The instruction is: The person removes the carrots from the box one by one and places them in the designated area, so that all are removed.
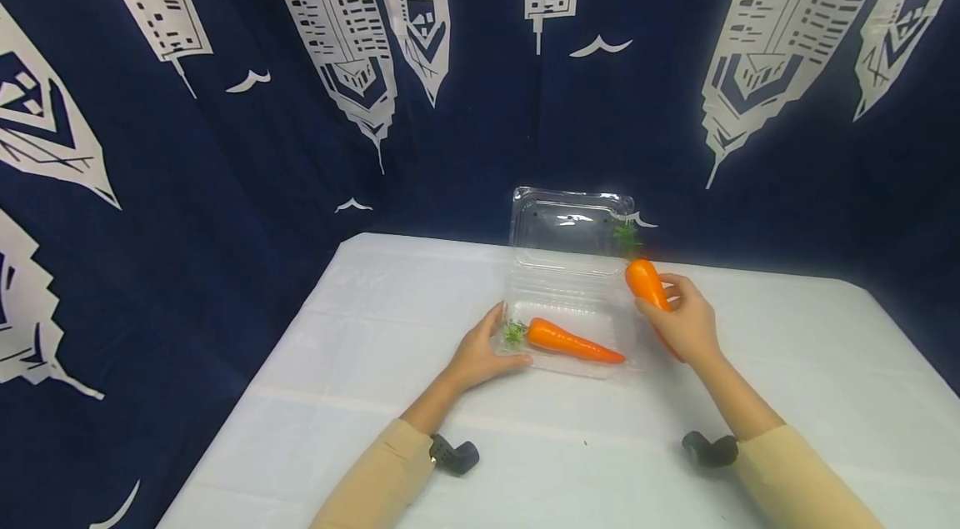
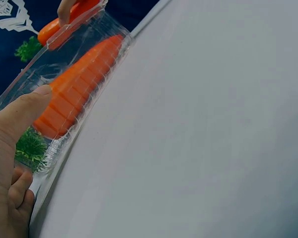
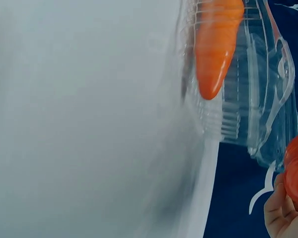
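**Brace with One Hand, Steer with the Other**

1. A broad, white-covered worktop (image 1: 300, 429) carries the work.
2. On it stands a clear plastic hinged container (image 1: 600, 319), its clear lid (image 1: 562, 233) raised at the far side. The shell is probably light; brace it against sliding.
3. The left hand (image 1: 480, 354) grips the container's left end, thumb along the near wall. Press only enough to steady it; thin walls may flex.
4. The right hand (image 1: 686, 325) pinches a glossy orange carrot (image 1: 645, 281) just right of the container, thick end toward the lid, tip toward the person. Apply a firm, even grip; the smooth surface may roll.
5. A matching orange carrot (image 1: 570, 340) lies lengthwise inside the container, tip to the right. Avoid knocking it.
6. Guide the held carrot's green leafy tuft (image 1: 625, 237) clear of the lid's right edge, which it overlaps in the head view; contact cannot be told.
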Action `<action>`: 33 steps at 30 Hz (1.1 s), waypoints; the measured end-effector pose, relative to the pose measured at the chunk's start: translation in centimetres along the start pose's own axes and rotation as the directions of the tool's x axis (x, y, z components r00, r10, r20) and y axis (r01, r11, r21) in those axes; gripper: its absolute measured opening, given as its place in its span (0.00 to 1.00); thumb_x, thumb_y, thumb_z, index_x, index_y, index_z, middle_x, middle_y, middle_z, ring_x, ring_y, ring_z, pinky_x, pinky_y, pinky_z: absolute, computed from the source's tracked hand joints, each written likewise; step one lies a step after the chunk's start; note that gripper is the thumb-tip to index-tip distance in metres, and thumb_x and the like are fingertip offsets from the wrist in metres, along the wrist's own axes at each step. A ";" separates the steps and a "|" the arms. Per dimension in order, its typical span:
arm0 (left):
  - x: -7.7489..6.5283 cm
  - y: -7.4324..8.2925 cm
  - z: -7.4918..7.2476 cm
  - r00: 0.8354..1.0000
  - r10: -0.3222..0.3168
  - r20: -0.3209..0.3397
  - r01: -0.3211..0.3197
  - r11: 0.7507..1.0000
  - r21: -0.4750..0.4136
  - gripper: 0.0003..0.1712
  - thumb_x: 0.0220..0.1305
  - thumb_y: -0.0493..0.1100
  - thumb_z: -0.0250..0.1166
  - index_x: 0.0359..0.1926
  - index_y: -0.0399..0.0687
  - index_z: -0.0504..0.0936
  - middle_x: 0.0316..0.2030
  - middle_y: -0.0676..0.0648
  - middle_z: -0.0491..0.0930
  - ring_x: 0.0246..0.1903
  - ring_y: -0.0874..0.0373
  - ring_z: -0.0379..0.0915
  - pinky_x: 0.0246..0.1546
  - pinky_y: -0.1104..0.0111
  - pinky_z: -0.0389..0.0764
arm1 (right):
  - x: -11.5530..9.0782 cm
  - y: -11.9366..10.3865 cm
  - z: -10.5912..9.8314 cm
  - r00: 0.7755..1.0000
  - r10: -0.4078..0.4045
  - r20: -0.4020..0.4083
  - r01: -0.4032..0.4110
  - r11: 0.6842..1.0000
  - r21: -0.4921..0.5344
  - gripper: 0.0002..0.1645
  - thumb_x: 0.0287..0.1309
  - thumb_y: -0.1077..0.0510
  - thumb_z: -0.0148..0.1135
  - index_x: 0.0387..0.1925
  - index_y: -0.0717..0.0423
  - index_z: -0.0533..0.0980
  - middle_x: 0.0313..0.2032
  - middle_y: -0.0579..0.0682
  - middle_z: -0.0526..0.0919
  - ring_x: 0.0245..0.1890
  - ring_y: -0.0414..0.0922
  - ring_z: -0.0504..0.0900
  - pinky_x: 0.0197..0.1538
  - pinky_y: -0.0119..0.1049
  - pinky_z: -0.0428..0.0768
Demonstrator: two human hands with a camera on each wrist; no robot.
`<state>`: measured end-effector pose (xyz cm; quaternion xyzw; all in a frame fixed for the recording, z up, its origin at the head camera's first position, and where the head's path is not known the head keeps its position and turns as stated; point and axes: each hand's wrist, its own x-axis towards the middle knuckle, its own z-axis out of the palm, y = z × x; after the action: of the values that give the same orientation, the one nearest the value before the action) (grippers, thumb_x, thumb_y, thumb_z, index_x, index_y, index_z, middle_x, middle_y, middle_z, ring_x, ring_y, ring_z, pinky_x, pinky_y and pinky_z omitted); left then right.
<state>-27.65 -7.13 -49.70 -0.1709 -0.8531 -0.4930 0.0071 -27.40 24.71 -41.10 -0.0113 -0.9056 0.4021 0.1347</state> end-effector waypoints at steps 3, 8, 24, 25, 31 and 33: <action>0.0 0.1 0.0 1.000 -0.004 0.001 0.004 1.000 -0.001 0.63 0.38 0.65 0.73 0.71 0.52 0.49 0.67 0.47 0.57 0.64 0.52 0.56 0.62 0.57 0.59 | -0.2 0.5 -0.3 1.000 0.017 0.004 -0.017 1.000 -0.007 0.39 0.55 0.44 0.61 0.60 0.66 0.62 0.44 0.65 0.72 0.38 0.55 0.72 0.34 0.34 0.75; 0.0 0.1 0.0 1.000 -0.002 -0.001 0.002 1.000 0.001 0.63 0.39 0.65 0.73 0.71 0.51 0.49 0.67 0.47 0.57 0.64 0.51 0.56 0.62 0.56 0.59 | -0.5 1.4 -0.6 0.999 0.046 0.001 -0.046 0.999 -0.029 0.39 0.56 0.45 0.61 0.59 0.67 0.62 0.43 0.64 0.72 0.36 0.55 0.72 0.33 0.34 0.74; -0.1 0.2 -0.1 1.000 -0.012 0.001 0.012 1.000 0.005 0.63 0.39 0.65 0.73 0.71 0.50 0.49 0.66 0.45 0.58 0.64 0.51 0.56 0.62 0.56 0.59 | -1.5 4.1 -0.5 0.971 0.221 0.090 -0.217 0.975 -0.048 0.43 0.58 0.41 0.56 0.59 0.71 0.59 0.44 0.69 0.72 0.38 0.57 0.73 0.33 0.36 0.74; -0.1 0.2 -0.1 1.000 -0.011 0.001 0.011 1.000 0.005 0.63 0.39 0.65 0.73 0.71 0.50 0.50 0.66 0.45 0.59 0.64 0.50 0.56 0.62 0.56 0.60 | -1.6 4.2 -0.5 0.969 0.226 0.096 -0.222 0.974 -0.052 0.43 0.58 0.41 0.56 0.59 0.72 0.59 0.44 0.70 0.72 0.38 0.57 0.74 0.34 0.36 0.75; 0.0 0.2 0.0 1.000 -0.001 -0.001 0.001 1.000 0.002 0.63 0.38 0.65 0.73 0.71 0.50 0.50 0.66 0.45 0.59 0.63 0.50 0.57 0.62 0.56 0.60 | -1.7 4.6 -0.5 0.960 0.242 0.143 -0.234 0.970 -0.069 0.45 0.58 0.39 0.54 0.59 0.74 0.57 0.48 0.73 0.69 0.43 0.61 0.72 0.43 0.48 0.77; 0.0 0.2 0.0 1.000 0.003 0.000 -0.003 1.000 0.001 0.63 0.39 0.65 0.73 0.71 0.50 0.50 0.66 0.45 0.59 0.63 0.51 0.57 0.62 0.56 0.60 | -1.7 4.7 -0.4 0.957 0.246 0.155 -0.236 0.968 -0.080 0.45 0.58 0.39 0.53 0.59 0.74 0.57 0.49 0.73 0.69 0.44 0.62 0.71 0.45 0.51 0.75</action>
<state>-27.56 -7.09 -49.54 -0.1722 -0.8531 -0.4924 0.0083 -26.05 27.98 -44.69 -0.0928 -0.9173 0.3872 0.0093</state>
